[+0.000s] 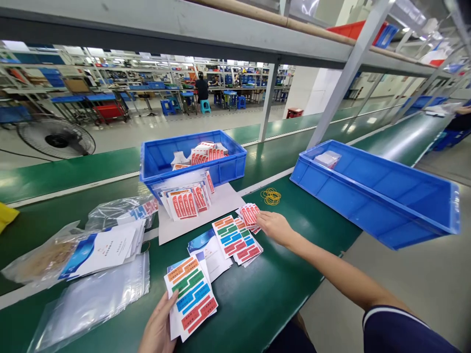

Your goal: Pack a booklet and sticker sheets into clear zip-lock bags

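Note:
My left hand [162,318] is closed around a sticker sheet [193,294] with orange, green, blue and red label shapes, along with white and blue papers behind it. To the right, my right hand [275,226] has its fingers on a small stack of red-and-white cards [249,214]; whether it pinches one is hidden. Between the hands lie a pile of multicoloured sticker sheets [228,236] and blue-and-white booklets [211,252]. Behind them, filled clear bags with red labels [186,203] lean against a blue bin on a white board [167,234].
One blue bin [191,137] holds packed cards; another blue bin [375,196] stands right with a small packet. Yellow rubber bands [271,196] lie near my right hand. Booklets [110,247] and clear zip bags [99,299] are at left. A shelf post [346,73] rises behind.

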Tool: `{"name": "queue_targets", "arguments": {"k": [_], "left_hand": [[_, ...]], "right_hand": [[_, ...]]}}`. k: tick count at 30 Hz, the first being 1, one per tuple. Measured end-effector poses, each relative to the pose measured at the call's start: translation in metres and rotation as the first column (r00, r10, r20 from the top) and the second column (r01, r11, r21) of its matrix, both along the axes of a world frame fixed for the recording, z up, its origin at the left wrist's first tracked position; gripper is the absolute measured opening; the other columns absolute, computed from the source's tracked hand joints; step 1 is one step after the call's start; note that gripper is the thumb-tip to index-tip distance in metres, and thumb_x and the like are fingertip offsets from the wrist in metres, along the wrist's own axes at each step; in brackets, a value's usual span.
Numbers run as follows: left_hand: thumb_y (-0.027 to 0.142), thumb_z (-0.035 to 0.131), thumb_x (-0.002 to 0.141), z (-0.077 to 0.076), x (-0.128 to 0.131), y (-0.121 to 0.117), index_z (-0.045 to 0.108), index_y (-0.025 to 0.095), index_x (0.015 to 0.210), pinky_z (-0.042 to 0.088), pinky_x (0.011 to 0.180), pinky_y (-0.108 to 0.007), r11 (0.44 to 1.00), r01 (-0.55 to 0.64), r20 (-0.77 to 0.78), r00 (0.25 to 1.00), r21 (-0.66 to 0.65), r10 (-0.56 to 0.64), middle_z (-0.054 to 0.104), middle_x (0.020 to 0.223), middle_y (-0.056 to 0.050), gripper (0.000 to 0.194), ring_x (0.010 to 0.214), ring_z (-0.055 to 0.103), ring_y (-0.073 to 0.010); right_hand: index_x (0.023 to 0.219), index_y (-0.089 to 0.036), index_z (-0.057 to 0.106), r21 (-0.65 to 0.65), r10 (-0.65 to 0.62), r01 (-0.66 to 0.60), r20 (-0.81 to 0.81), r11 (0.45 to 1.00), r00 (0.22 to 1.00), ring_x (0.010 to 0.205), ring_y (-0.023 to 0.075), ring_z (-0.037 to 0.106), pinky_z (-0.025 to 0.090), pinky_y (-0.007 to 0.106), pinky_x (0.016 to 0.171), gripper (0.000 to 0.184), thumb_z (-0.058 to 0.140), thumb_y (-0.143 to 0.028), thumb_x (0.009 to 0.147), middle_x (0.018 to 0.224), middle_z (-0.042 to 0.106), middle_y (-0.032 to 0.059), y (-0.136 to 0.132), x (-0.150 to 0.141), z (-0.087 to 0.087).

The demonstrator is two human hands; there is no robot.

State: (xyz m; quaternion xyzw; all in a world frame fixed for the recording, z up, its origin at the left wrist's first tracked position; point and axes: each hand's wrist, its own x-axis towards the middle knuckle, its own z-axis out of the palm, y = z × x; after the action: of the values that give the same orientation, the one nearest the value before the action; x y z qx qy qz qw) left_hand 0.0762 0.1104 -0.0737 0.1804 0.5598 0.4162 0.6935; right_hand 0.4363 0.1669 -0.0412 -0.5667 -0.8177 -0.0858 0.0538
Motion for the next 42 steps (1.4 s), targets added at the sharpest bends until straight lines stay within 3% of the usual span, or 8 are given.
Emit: {"name": "queue_targets", "arguments": {"k": [5,13,19,23,28,31,36,42], "left_hand": [[0.037,0.059,0.081,0.008,0.008,-0.004,0.051,0.020,0.127,0.055,0.082,-0.041,1.000,-0.017,0.220,0.975,-0.006,0.018,0.069,0.110,-0.009,0.050,0.096,0.066,-0.0291],[0.020,0.073,0.068,0.029,0.002,-0.016,0.048,0.020,0.129,0.051,0.081,-0.032,0.958,0.152,0.049,0.984,0.245,-0.169,0.069,0.107,-0.009,0.066,0.093,0.065,-0.0262],[0.020,0.071,0.067,0.064,-0.042,-0.041,0.067,0.022,0.104,0.046,0.069,-0.026,0.838,0.497,-0.510,0.793,0.226,-0.333,0.070,0.088,-0.006,0.037,0.078,0.063,-0.0249],[0.023,0.062,0.072,0.072,-0.034,-0.055,0.070,0.030,0.083,0.041,0.067,-0.026,0.685,0.718,-0.719,0.541,0.125,-0.436,0.067,0.076,-0.004,0.015,0.071,0.060,-0.0246],[0.033,0.066,0.069,0.080,-0.032,-0.033,0.069,0.027,0.085,0.042,0.070,-0.027,0.617,0.775,-0.756,0.483,0.134,-0.442,0.069,0.085,-0.004,0.018,0.079,0.061,-0.0250],[0.042,0.056,0.077,0.070,-0.053,0.000,0.065,0.021,0.086,0.044,0.071,-0.028,0.672,0.727,-0.879,0.403,0.138,-0.256,0.069,0.085,-0.005,0.025,0.081,0.061,-0.0227],[0.041,0.043,0.083,0.027,-0.080,0.042,0.059,0.016,0.095,0.040,0.063,-0.031,0.883,0.453,-0.979,-0.199,-0.122,-0.032,0.066,0.095,-0.013,0.033,0.082,0.062,-0.0280],[0.027,0.040,0.081,0.005,-0.090,0.046,0.060,0.018,0.078,0.037,0.059,-0.029,0.883,0.446,-0.979,-0.196,-0.146,-0.063,0.066,0.080,-0.013,0.022,0.075,0.062,-0.0266]], "right_hand": [[0.109,-0.017,0.060,0.310,0.151,-0.042,-0.338,0.950,0.929,0.117,0.0223,0.051,0.040,0.038,0.100,0.029,0.037,-0.011,0.091,0.115,0.063,0.0098,-0.034,-0.074,0.013],[0.090,-0.015,0.062,0.179,0.594,-0.576,-0.401,0.797,0.697,0.100,0.0233,0.060,0.050,0.035,0.080,0.020,0.045,-0.026,0.091,0.092,0.071,0.0094,-0.083,-0.190,-0.011],[0.128,-0.022,0.044,0.002,0.231,-0.417,-0.835,0.909,0.500,0.120,0.0214,0.049,0.039,0.038,0.102,0.048,0.059,-0.030,0.082,0.127,0.056,0.0085,-0.071,-0.171,0.004],[0.130,-0.026,0.038,-0.316,-0.090,-0.550,-0.913,0.773,0.398,0.115,0.0212,0.054,0.042,0.038,0.097,0.064,0.069,-0.029,0.074,0.125,0.058,0.0056,-0.068,-0.179,-0.022],[0.105,-0.022,0.060,-0.319,-0.127,-0.638,-0.936,0.701,0.328,0.090,0.0179,0.063,0.047,0.029,0.082,0.027,0.065,-0.028,0.078,0.098,0.069,0.0012,-0.077,-0.203,-0.054],[0.084,-0.019,0.067,-0.324,-0.105,-0.606,-0.924,0.727,0.368,0.073,0.0155,0.062,0.045,0.024,0.068,0.014,0.059,-0.029,0.083,0.078,0.068,-0.0011,-0.080,-0.208,-0.058],[0.093,-0.019,0.067,-0.281,-0.110,-0.615,-0.947,0.737,0.300,0.075,0.0152,0.061,0.046,0.023,0.069,0.016,0.057,-0.027,0.083,0.083,0.068,0.0008,-0.081,-0.204,-0.055],[0.093,-0.021,0.068,-0.318,-0.148,-0.642,-0.941,0.697,0.305,0.062,0.0134,0.057,0.044,0.022,0.059,0.017,0.061,-0.029,0.079,0.072,0.065,-0.0018,-0.085,-0.217,-0.059]]}}
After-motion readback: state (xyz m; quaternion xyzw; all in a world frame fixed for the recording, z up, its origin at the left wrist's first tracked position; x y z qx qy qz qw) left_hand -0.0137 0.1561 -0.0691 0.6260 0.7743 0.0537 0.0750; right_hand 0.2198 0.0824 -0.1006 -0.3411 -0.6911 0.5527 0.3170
